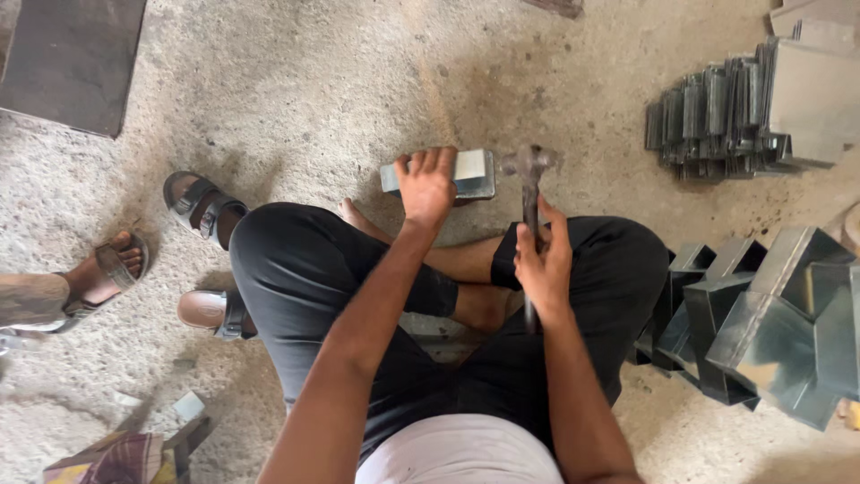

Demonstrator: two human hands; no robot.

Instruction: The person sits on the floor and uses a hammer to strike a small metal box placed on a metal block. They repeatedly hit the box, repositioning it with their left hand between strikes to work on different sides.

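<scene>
Down on the concrete floor (313,81), seen from the head camera, the person sits cross-legged in black trousers (305,269) with the hands apart from each other. Their left hand (426,186) lies palm-down on a small folded sheet-metal piece (470,172), fingers spread over its top edge, pinning it to the floor just beyond the knees. Their right hand (540,262) is clenched round the handle of a hammer (528,179), whose head hangs just beside the right end of the metal piece. Whether the head touches the metal cannot be told. To the right stands a cluster of open sheet-metal boxes (770,314); nothing shows inside them from this angle. Farther off, top right, folded metal strips (717,121) stand in a tight row. Left of the knees lie sandals (202,204), and another person's sandalled foot (106,273) rests nearby.
</scene>
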